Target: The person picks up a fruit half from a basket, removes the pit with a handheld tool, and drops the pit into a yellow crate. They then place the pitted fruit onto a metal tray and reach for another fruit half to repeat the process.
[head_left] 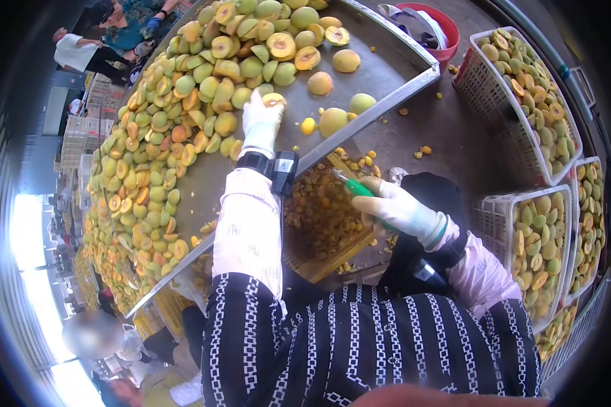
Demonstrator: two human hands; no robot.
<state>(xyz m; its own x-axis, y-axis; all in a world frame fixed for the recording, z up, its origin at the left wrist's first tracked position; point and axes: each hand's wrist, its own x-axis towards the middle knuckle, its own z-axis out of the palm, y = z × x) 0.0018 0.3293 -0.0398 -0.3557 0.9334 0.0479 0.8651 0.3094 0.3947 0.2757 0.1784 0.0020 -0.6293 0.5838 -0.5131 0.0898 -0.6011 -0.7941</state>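
My left hand (261,123), in a white glove, reaches over the metal table's near edge and closes its fingers on a peach half (273,100) at the border of the fruit pile. Cut and whole yellow-green peaches (234,68) lie heaped just beyond it. In my gloved right hand (402,209) is a green-handled tool (355,186) with a short metal tip pointing up and left; its exact kind is too small to tell. This hand is over my lap, apart from the table. Below, between the hands, a yellow crate (332,261) contains pits and scraps.
The metal table's raised rim (373,112) runs diagonally before me. At right stand crates of peach halves, one white crate (485,203) nearest me. A red bucket (448,34) holding cloth is beyond the table corner. Other people are at the left, one in a white shirt (75,53).
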